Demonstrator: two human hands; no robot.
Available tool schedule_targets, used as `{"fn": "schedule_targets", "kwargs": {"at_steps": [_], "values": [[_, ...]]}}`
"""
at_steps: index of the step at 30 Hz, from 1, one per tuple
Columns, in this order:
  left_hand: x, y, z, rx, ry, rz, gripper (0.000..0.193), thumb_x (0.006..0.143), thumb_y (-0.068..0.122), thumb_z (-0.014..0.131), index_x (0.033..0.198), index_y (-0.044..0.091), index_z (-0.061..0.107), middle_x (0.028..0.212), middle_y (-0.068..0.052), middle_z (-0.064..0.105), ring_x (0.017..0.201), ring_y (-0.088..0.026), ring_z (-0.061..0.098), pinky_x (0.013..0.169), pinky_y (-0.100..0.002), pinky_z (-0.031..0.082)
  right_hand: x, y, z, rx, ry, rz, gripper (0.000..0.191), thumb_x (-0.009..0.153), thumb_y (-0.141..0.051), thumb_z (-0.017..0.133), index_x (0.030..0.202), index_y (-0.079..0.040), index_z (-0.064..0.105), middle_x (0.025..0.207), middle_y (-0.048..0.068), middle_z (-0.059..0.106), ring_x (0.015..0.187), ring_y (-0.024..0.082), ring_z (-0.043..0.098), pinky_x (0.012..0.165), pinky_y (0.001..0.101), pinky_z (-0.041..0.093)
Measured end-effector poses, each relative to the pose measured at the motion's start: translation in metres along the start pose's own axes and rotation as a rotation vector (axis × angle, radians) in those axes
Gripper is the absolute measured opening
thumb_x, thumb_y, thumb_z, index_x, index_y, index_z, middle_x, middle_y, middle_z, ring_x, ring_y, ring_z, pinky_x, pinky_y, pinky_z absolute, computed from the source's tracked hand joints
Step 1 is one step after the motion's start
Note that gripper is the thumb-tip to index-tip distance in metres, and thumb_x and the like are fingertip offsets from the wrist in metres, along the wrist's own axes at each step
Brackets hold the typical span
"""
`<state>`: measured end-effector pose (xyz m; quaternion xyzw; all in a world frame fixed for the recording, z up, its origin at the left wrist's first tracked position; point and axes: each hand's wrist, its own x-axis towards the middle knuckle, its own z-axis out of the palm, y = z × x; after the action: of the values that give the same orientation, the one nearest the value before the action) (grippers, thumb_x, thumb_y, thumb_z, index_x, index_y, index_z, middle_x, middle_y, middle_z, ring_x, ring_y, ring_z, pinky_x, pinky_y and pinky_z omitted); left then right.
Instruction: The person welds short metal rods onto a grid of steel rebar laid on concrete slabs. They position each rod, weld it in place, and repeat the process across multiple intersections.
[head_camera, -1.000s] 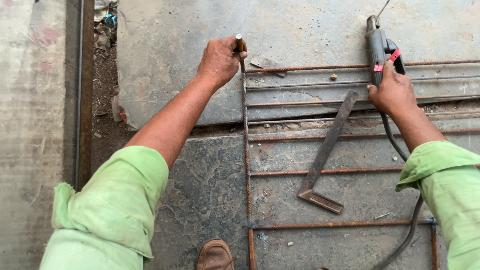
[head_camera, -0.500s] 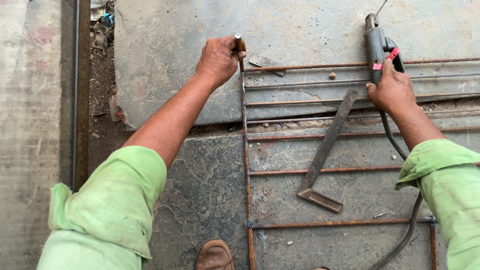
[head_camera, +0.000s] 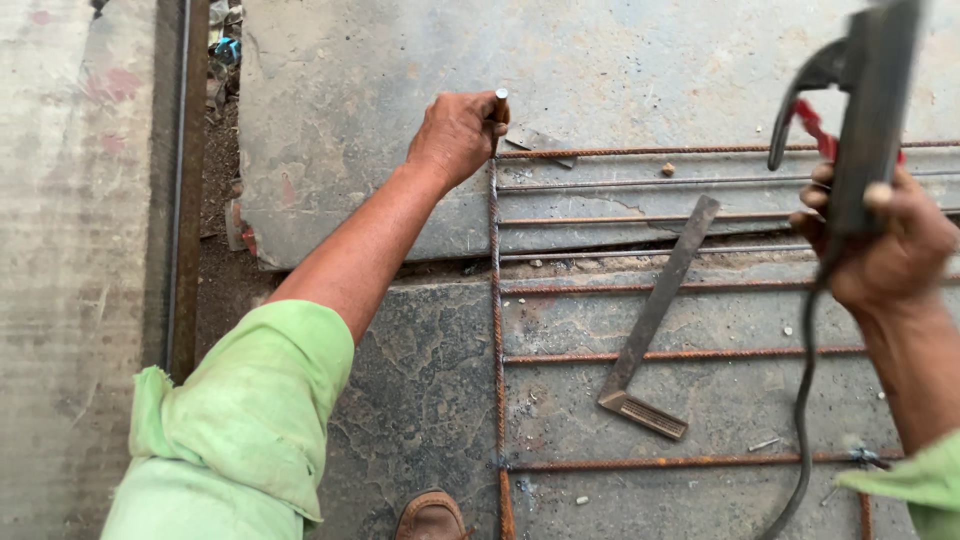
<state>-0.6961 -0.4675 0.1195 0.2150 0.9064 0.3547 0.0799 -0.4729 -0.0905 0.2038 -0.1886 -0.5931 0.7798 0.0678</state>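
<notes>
Gripping a short metal rod (head_camera: 499, 108) upright at the rebar grid's (head_camera: 497, 300) corner, left hand (head_camera: 455, 135); right hand (head_camera: 880, 245) clasping a welding holder (head_camera: 870, 120).

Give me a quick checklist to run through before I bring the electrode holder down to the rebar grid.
1. Left hand steadies the long upright bar at its top end: ok, fist closed on the end.
2. Right hand grips the electrode holder: ok, fingers wrapped round the handle, holder raised off the slab.
3. Rod loaded in the holder: cannot tell, the tip is cut off by the frame.
4. Cable free to follow: ok, it hangs down from the holder across the grid without a visible snag.
5. Steel square out of the way: not ok, it lies across the cross bars.
6. Shoe away from the bars: not ok, its toe sits beside the upright bar.
</notes>
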Motion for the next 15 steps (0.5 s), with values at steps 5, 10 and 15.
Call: {"fn": "schedule_targets", "kwargs": {"at_steps": [5,10,15], "values": [[0.002,-0.005,0.003,-0.002,-0.041,-0.031,0.006,0.096,0.014,0.069,0.093,0.013,0.074,0.086,-0.002,0.078,0.076,-0.013,0.074,0.068,-0.033,0.062,-0.056,-0.003,0.031,-0.244,-0.112,-0.03,0.038,0.091,-0.014,0.054,0.123,0.005,0.048,0.094,0.008,0.06,0.091,0.019,0.066,0.089,0.0376,0.06],[0.001,-0.008,0.002,-0.017,-0.038,-0.008,0.007,0.095,0.013,0.069,0.092,0.013,0.075,0.086,-0.002,0.078,0.078,-0.012,0.075,0.068,-0.032,0.063,-0.1,0.039,0.048,-0.445,-0.006,0.12,0.057,0.095,-0.037,0.067,0.134,0.0,0.05,0.096,0.015,0.064,0.087,0.024,0.066,0.077,0.0455,0.06],[0.002,-0.006,0.002,-0.013,-0.024,-0.012,0.008,0.095,0.011,0.069,0.092,0.013,0.076,0.086,-0.003,0.078,0.078,-0.014,0.075,0.069,-0.034,0.062,-0.121,0.053,0.073,-0.905,-0.023,0.217,0.084,0.095,-0.037,0.065,0.172,-0.022,0.036,0.109,0.018,0.066,0.087,0.029,0.067,0.072,0.0507,0.064]]}}
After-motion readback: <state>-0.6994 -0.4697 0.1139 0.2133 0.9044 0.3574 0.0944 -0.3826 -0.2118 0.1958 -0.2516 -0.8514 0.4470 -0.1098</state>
